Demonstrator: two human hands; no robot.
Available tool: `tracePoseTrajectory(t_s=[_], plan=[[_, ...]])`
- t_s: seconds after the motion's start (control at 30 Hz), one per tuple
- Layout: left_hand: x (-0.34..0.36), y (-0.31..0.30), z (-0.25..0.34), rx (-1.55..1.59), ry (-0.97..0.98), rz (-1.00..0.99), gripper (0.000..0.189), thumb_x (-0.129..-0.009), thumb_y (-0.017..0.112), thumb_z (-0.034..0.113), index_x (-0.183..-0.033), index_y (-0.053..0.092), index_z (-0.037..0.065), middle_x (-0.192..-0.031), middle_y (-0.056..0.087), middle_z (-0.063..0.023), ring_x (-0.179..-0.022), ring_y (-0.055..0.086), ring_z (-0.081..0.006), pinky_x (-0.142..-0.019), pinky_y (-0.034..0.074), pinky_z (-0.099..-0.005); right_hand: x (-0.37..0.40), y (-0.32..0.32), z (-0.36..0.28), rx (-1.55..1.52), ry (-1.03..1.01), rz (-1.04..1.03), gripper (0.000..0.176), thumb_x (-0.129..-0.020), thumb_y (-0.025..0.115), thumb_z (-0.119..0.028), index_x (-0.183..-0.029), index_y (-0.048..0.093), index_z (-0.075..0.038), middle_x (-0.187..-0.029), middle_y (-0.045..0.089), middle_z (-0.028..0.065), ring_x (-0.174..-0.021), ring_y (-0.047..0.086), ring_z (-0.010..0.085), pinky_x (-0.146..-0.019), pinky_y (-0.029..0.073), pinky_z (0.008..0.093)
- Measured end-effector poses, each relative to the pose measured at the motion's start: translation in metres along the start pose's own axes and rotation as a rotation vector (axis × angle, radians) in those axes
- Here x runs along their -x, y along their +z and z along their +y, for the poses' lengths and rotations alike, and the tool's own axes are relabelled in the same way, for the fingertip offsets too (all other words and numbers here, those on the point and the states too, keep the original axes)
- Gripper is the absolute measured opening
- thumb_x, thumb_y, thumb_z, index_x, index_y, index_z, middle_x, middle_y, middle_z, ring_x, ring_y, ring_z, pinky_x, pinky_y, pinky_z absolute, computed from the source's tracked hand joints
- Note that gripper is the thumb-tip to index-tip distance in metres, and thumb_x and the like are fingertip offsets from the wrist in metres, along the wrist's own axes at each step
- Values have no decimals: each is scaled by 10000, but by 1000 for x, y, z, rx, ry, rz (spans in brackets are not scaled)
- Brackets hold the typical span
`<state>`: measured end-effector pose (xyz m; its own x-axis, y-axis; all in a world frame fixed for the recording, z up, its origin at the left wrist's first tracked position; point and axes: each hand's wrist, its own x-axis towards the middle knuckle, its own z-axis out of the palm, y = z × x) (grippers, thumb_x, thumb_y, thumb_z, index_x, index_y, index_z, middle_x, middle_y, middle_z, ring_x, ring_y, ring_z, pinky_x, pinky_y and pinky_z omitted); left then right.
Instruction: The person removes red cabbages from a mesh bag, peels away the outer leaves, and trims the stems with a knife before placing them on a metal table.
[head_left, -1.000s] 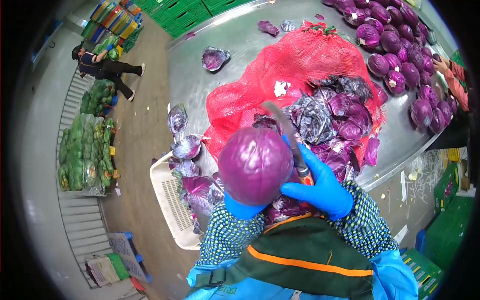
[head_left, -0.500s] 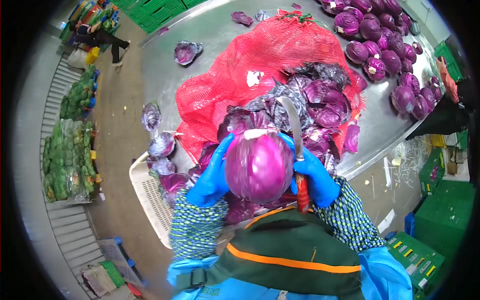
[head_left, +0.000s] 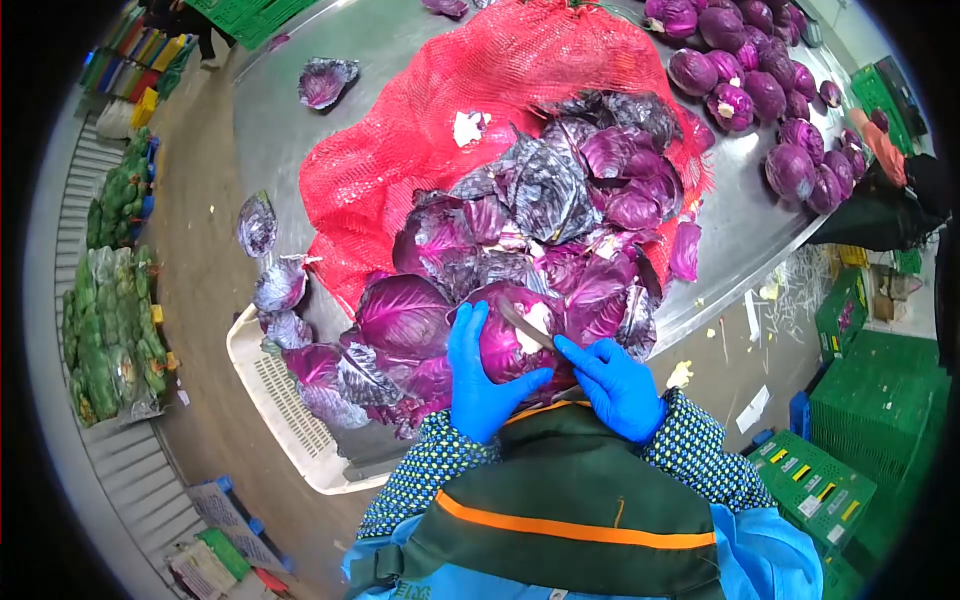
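Note:
My left hand (head_left: 487, 378), in a blue glove, grips a red cabbage (head_left: 497, 352) from its left side, thumb spread along the near side. The cabbage's pale cut stem end (head_left: 534, 328) faces up. My right hand (head_left: 618, 388), also gloved in blue, is closed around a knife (head_left: 526, 324) whose curved blade lies across the stem end. The knife's handle is hidden in my fingers. Loose purple outer leaves (head_left: 405, 315) heap up just beyond and left of the cabbage. Behind them, a red mesh bag (head_left: 400, 150) lies spread with more leaves on its opening.
Trimmed red cabbages (head_left: 765, 95) are piled on the metal table (head_left: 735, 190) at the back right. A cream plastic basket (head_left: 285, 400) with leaves over its edge stands at left. Green crates (head_left: 815, 490) fill the right side. A person's arm (head_left: 880, 150) reaches in at far right.
The cabbage has come down and tilted, its stem end turned up. My right hand has left the cabbage's side and brought the knife blade onto the stem. The view has shifted slightly.

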<state>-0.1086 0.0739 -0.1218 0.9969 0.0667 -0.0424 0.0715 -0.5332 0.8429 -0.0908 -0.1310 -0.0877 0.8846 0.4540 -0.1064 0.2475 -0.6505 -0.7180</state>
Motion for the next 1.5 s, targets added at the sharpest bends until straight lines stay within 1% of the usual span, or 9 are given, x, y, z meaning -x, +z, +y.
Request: tracePoseTrajectory(t_s=[0.23,0.5,0.63,0.87,1.07,1.23,1.33,1.37,1.5], plan=[[-4,8,5,-27,-25,20,1005,-584,851,271,-1375,276,39,-1399,274,-197,-1318,250,-341,-1088,233,-441,-15,3,10,48,-6,-35,498,-832,557,-110,-1313,482,-217,-801,528,93,-697,565,254,-564,477,366],[9,4,4,-49,-7,-46,1093,-563,866,303,-1402,210,57,-1434,190,-223,-1334,221,-339,-1080,233,-478,-70,8,34,-477,113,196,478,-921,520,-179,-1374,379,-130,-1153,556,215,-1024,571,312,-885,437,362],[2,-4,-28,342,-141,-94,1068,-604,852,145,-1418,169,47,-1366,322,-179,-1234,399,-265,-1015,379,-401,-55,27,19,-328,-46,173,444,-903,541,-128,-1338,457,-167,-785,489,108,-720,535,210,-679,449,333],[-11,-9,-22,498,-340,-102,1059,-627,841,213,-1419,161,33,-1359,265,-171,-1242,362,-276,-1030,352,-391,-35,-2,9,-6,-134,-79,429,-859,566,-150,-1277,524,-237,-803,540,90,-645,566,246,-541,477,336],[-20,-10,-8,677,-395,-49,1038,-627,838,195,-1405,176,10,-1316,339,-174,-1188,426,-264,-988,405,-370,-53,10,-2,63,-57,74,385,-865,544,-174,-1233,549,-287,-762,512,56,-599,561,245,-504,471,380],[-15,0,-9,349,-243,-23,1084,-557,869,271,-1384,222,5,-1319,338,-192,-1232,367,-301,-1026,348,-415,-83,-3,18,201,230,106,435,-891,509,-197,-1320,453,-242,-815,561,136,-675,594,331,-554,481,435],[-1,10,-9,138,-109,19,1090,-540,875,308,-1384,242,38,-1362,293,-185,-1280,287,-338,-1065,273,-429,-77,9,25,-341,269,-3,651,-864,575,-381,-1369,344,-41,-1103,567,274,-1001,581,383,-816,478,417],[-1,10,-12,147,-108,22,1090,-540,875,308,-1384,242,38,-1362,293,-185,-1280,287,-338,-1065,273,-429,-75,7,8,-196,298,-70,734,-845,624,-379,-1395,292,-23,-1062,604,213,-833,621,221,-763,479,330],[6,-3,-36,408,-196,-64,1077,-569,870,263,-1401,221,46,-1376,298,-177,-1266,330,-299,-1052,307,-429,-106,46,48,-287,389,-28,350,-812,658,-307,-939,587,11,-748,622,106,-662,585,203,-628,465,357]])
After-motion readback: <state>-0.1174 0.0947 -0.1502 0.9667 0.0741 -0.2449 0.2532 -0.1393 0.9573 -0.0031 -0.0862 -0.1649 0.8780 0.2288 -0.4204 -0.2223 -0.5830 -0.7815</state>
